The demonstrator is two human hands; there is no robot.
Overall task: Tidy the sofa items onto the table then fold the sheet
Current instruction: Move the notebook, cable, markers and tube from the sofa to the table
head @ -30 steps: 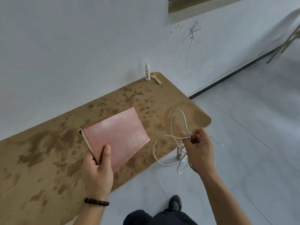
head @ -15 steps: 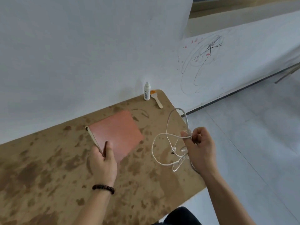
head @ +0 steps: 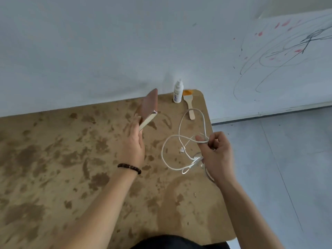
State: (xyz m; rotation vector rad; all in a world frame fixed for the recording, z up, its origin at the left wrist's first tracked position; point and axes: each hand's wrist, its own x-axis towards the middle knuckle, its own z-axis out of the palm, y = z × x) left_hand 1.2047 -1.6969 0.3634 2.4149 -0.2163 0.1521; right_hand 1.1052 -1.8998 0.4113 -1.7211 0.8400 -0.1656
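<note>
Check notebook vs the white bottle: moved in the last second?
Yes. The notebook, gripped by the left hand, has moved toward the white bottle at the table's far corner and tipped up on edge.

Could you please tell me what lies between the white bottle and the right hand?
In the head view, a wooden brush lies on the table beside the bottle, then come loops of the white cable that the right hand holds.
</note>
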